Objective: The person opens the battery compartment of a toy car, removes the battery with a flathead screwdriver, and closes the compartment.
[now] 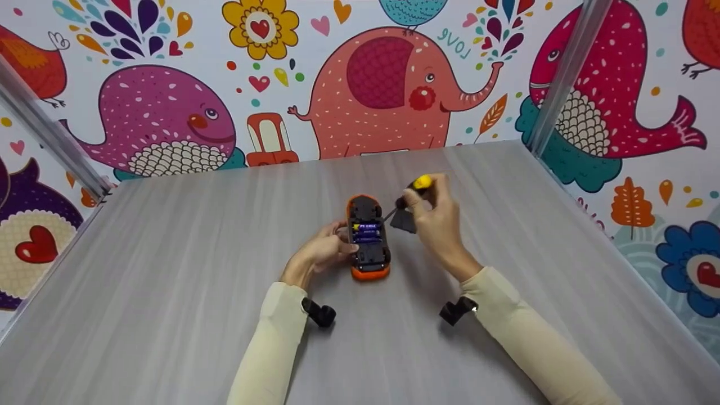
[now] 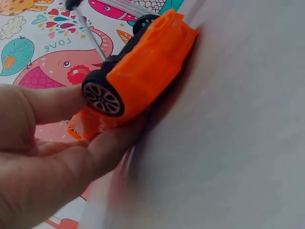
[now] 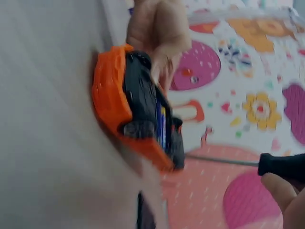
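An orange toy car (image 1: 371, 254) lies upside down, its black underside facing up. Its battery compartment stands uncovered, with several purple-blue batteries (image 1: 368, 232) side by side in it. My left hand (image 1: 322, 248) grips the car from the left, the thumb near a wheel (image 2: 102, 99) in the left wrist view. In my right hand (image 1: 441, 225) is a screwdriver (image 1: 401, 201) with a black and yellow handle. Its metal shaft (image 3: 221, 160) slants down to the compartment's right edge; exact tip contact is hard to make out. Close to the car's right side lies a dark battery cover (image 1: 403, 221).
The grey wood-grain table (image 1: 185, 270) stretches around both hands. Behind it rises a wall (image 1: 315, 73) printed with cartoon animals, and metal posts (image 1: 568, 79) stand at the corners. Each wrist carries a small black camera (image 1: 319, 313).
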`<state>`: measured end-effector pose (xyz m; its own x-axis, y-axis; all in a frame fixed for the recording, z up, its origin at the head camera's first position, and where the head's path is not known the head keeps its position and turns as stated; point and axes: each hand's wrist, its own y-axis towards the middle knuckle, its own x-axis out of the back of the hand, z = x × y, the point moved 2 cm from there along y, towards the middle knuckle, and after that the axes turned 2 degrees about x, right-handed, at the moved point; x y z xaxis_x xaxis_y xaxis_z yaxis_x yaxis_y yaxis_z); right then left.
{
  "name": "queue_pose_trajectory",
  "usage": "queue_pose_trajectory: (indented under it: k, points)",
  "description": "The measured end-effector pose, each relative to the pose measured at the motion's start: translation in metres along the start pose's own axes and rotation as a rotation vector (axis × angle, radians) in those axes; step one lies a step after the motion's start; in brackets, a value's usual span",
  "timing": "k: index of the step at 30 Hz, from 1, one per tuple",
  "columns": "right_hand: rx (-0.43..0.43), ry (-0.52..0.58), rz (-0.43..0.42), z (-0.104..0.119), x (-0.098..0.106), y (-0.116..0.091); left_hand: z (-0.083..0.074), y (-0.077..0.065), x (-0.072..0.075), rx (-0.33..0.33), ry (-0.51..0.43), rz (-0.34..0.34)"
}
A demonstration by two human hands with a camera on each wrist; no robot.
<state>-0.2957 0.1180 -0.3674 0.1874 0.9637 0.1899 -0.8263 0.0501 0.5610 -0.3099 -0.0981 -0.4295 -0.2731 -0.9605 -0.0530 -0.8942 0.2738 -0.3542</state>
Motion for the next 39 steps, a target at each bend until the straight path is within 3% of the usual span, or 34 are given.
queue_pose_trajectory:
  k: [3, 5, 16, 26, 39]
  points:
    - [0.087, -0.071, 0.043, 0.011, -0.01, -0.003, 0.0, 0.001, -0.004, -0.003, -0.009, -0.013]
    - [0.095, -0.092, 0.039, 0.012, -0.011, -0.003, 0.0, 0.002, -0.007, -0.001, -0.025, -0.017]
    - [-0.009, -0.042, 0.014, 0.007, 0.001, 0.005, 0.0, -0.001, -0.005, -0.004, -0.067, -0.01]
    - [0.047, -0.013, -0.001, 0.014, 0.004, 0.007, 0.002, -0.003, -0.001, -0.006, -0.104, -0.014]
    - [-0.02, 0.053, -0.03, 0.014, 0.017, 0.011, 0.002, -0.001, -0.003, 0.009, -0.127, -0.004]
